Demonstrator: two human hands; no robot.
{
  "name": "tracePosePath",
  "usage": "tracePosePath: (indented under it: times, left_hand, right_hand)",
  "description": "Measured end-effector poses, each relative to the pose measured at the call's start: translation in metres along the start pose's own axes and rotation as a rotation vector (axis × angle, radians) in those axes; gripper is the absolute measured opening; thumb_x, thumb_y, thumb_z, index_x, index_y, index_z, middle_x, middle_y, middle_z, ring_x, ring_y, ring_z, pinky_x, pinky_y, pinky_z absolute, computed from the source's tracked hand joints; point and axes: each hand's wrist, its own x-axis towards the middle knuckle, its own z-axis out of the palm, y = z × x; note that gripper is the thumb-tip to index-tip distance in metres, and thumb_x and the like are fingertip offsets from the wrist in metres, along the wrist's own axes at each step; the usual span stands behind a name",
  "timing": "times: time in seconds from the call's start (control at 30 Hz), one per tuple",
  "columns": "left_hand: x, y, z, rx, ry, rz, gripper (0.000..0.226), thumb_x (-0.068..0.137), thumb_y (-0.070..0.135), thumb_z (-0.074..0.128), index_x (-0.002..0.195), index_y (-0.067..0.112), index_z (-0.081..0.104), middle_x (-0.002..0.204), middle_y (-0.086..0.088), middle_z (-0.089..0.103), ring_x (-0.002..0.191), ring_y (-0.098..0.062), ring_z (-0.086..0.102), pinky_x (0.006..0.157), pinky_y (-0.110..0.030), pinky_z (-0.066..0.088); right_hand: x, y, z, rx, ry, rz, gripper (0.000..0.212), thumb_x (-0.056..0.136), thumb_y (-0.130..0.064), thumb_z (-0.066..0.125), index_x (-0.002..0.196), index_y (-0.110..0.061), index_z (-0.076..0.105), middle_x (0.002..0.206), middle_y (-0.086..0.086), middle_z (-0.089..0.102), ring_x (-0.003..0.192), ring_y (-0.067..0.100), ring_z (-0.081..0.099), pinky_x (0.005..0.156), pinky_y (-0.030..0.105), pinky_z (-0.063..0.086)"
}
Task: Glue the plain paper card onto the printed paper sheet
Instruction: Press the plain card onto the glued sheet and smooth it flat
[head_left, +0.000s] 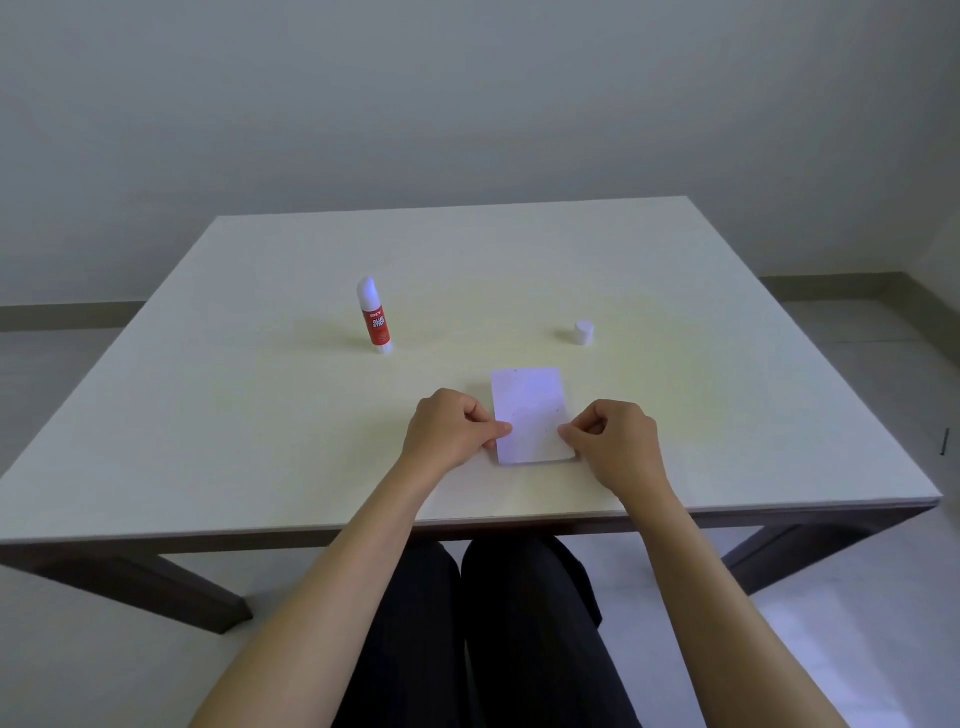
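A small white paper card (530, 410) lies flat near the front of the table, with faint specks on its face. My left hand (449, 428) pinches the card's left edge between thumb and forefinger. My right hand (615, 441) pinches its right edge near the lower corner. I cannot tell whether a second sheet lies under the card. A red and white glue stick (374, 317) stands upright and uncapped to the far left of the card. Its white cap (584, 332) stands apart on the table, behind the card to the right.
The pale table top (260, 415) has its front edge just below my hands. My dark-clothed legs (493, 623) show under the table. A plain wall stands behind the table.
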Motion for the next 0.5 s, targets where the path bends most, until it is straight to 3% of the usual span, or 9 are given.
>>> tracePosePath:
  times: [0.1,0.33,0.43,0.5]
  left_hand:
    - [0.0,0.0,0.002,0.046,0.007,0.016,0.022,0.072,0.026,0.076,0.057,0.013,0.066,0.059,0.006,0.067,0.073,-0.026,0.068,0.073,-0.035,0.054]
    - [0.001,0.0,0.011,0.173,0.065,0.078,0.032,0.072,0.028,0.076,0.051,0.02,0.053,0.053,0.012,0.055,0.064,-0.017,0.055,0.056,-0.026,0.041]
    - [0.001,-0.003,0.012,0.192,0.124,0.136,0.027,0.071,0.031,0.077,0.071,0.02,0.052,0.066,0.01,0.052,0.068,-0.015,0.05,0.052,-0.026,0.033]
    - [0.0,-0.006,0.013,0.221,0.141,0.226,0.032,0.073,0.03,0.076,0.095,0.019,0.056,0.089,0.005,0.054,0.075,-0.015,0.048,0.059,-0.026,0.035]
  right_hand:
    - [0.0,0.0,0.002,-0.026,0.01,-0.02,0.015,0.08,-0.006,0.066,0.066,-0.006,0.062,0.057,-0.004,0.057,0.055,0.013,0.05,0.048,0.019,0.037]
    - [0.001,0.0,0.006,-0.112,0.033,-0.049,0.008,0.078,-0.002,0.061,0.071,0.002,0.059,0.062,0.004,0.055,0.062,0.022,0.048,0.05,0.028,0.034]
    - [0.001,-0.002,0.006,-0.133,0.027,-0.052,0.013,0.079,-0.003,0.062,0.083,-0.006,0.051,0.068,0.004,0.053,0.066,0.026,0.049,0.052,0.03,0.037]
    - [0.001,-0.003,0.005,-0.156,0.02,-0.071,0.025,0.081,-0.005,0.063,0.104,-0.008,0.053,0.071,0.009,0.055,0.075,0.031,0.056,0.061,0.035,0.045]
